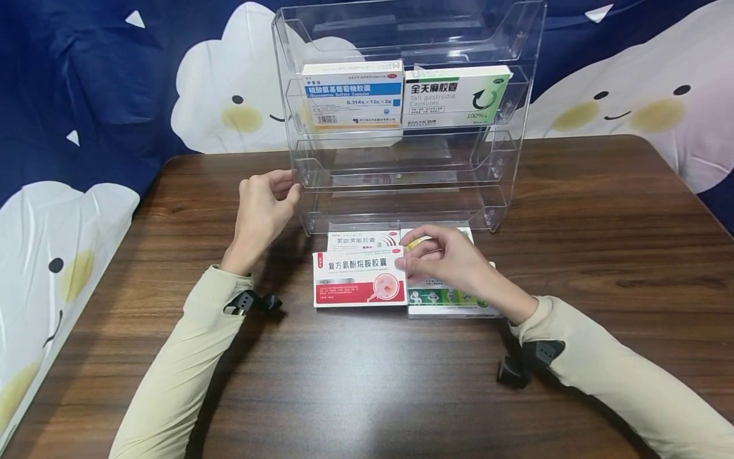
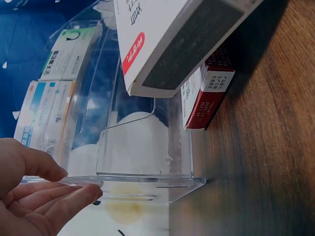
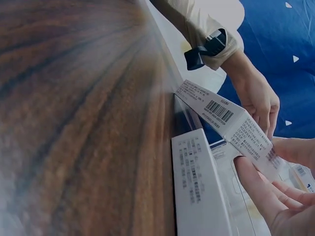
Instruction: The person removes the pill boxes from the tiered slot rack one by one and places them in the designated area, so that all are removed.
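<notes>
My left hand (image 1: 260, 213) pinches the left side panel of a clear plastic tiered rack (image 1: 401, 201), thumb and fingers on either side of its edge in the left wrist view. My right hand (image 1: 453, 258) grips the right end of a white-and-red medicine box (image 1: 355, 280) between thumb and fingers. That box is tilted, its printed front facing up, and is raised off the table in the right wrist view. Behind it lies another white medicine box (image 1: 358, 241), partly covered. A white-and-green box (image 1: 453, 310) lies under my right hand, partly hidden.
On an upper tier of the rack stand a blue-and-white capsule box (image 1: 352, 95) and a green-and-white capsule box (image 1: 455, 99), side by side. Another box (image 1: 466, 233) lies at the rack's foot behind my right hand. A patterned blue cloth (image 1: 103, 83) hangs behind the wooden table (image 1: 321, 382).
</notes>
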Action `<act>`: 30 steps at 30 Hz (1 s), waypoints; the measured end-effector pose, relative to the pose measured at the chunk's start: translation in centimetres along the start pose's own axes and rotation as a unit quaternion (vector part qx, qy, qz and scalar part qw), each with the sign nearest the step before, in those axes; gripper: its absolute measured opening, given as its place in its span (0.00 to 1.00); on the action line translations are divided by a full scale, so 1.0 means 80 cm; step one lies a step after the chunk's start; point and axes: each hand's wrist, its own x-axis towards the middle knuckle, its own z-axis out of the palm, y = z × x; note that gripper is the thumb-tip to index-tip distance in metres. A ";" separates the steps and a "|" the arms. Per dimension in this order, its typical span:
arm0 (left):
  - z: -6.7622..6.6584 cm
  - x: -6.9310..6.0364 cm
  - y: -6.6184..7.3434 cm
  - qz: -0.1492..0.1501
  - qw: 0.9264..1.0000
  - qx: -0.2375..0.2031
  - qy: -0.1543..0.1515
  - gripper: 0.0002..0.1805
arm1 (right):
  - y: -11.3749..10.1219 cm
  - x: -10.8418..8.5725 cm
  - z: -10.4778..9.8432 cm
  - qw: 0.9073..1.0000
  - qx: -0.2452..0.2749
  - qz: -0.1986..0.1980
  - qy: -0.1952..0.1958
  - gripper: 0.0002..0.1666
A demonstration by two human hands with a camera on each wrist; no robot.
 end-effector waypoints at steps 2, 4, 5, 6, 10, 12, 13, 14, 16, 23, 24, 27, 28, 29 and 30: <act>0.000 0.000 0.000 -0.001 1.000 -0.001 0.000 0.15 | -0.001 -0.002 0.002 1.000 0.027 0.009 -0.010 0.23; 0.000 0.000 0.000 -0.001 1.000 -0.002 0.000 0.15 | -0.002 -0.004 0.004 0.998 0.051 0.019 -0.023 0.23; 0.000 0.000 0.001 -0.001 1.000 -0.003 -0.001 0.15 | -0.002 -0.005 0.005 0.997 0.061 0.023 -0.031 0.24; 0.000 0.000 0.001 -0.002 1.000 -0.005 -0.002 0.15 | -0.002 -0.006 0.005 0.998 0.053 0.023 -0.034 0.24; 0.000 0.000 0.001 -0.003 1.000 -0.008 -0.005 0.15 | -0.002 -0.010 0.006 0.999 -0.027 -0.014 -0.023 0.22; -0.001 0.000 0.002 -0.005 1.000 -0.008 -0.005 0.15 | -0.002 -0.012 0.008 0.994 -0.096 -0.060 0.002 0.20; -0.001 0.000 0.002 -0.006 1.000 -0.007 -0.006 0.15 | -0.004 -0.014 0.009 0.986 -0.135 -0.094 0.015 0.19; -0.001 0.000 0.002 -0.007 1.000 -0.007 -0.007 0.15 | -0.005 -0.016 0.011 0.975 -0.176 -0.130 0.026 0.18; -0.001 0.000 0.002 -0.008 1.000 -0.005 -0.008 0.15 | -0.008 -0.020 0.017 0.944 -0.251 -0.213 0.034 0.16; -0.002 0.001 0.002 -0.005 1.000 0.000 -0.005 0.16 | -0.020 -0.038 0.052 0.812 -0.445 -0.373 -0.063 0.25; -0.002 0.001 0.001 -0.006 1.000 0.001 -0.006 0.16 | -0.020 -0.039 0.057 0.800 -0.466 -0.372 -0.075 0.27; -0.001 0.001 0.000 -0.005 1.000 0.002 -0.008 0.16 | -0.016 -0.040 0.068 0.771 -0.518 -0.361 -0.085 0.28; -0.001 0.001 0.000 -0.005 1.000 0.001 -0.008 0.16 | -0.015 -0.040 0.071 0.767 -0.526 -0.358 -0.084 0.28; -0.001 0.000 0.000 -0.003 1.000 0.001 -0.008 0.16 | -0.014 -0.040 0.072 0.763 -0.534 -0.356 -0.081 0.27; -0.001 0.001 0.000 -0.003 1.000 0.000 -0.008 0.16 | -0.013 -0.040 0.074 0.761 -0.539 -0.352 -0.077 0.26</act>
